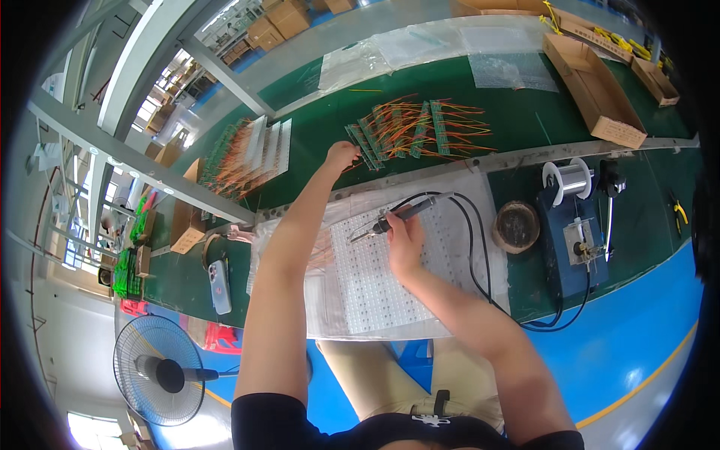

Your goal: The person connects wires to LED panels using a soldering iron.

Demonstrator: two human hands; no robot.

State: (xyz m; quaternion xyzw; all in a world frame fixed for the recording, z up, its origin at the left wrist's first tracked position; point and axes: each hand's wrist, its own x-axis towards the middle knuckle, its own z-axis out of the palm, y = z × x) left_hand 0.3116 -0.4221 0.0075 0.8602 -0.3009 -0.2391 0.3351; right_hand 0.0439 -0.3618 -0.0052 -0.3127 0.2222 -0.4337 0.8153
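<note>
My left hand [343,155] reaches across the bench with its fingers curled closed at the left end of a row of narrow green circuit boards [421,129] with orange wires. What its fingertips grip is hidden. In my right hand [406,246] is a soldering iron [397,217], its tip pointing left above a white panel [367,292] dotted with small parts in rows. Black cables [480,225] curve from the iron to a blue solder feeder [564,251] carrying a spool of solder wire [570,182]. Orange wires also lie at the panel's left side.
More wired boards and white strips [274,146] lie at the far left. A phone [219,286] rests near the left edge, a round container [516,226] beside the feeder. Long cardboard box [596,90] and pliers [679,211] are at right. Metal frame posts [172,184] and a fan [161,371] stand left.
</note>
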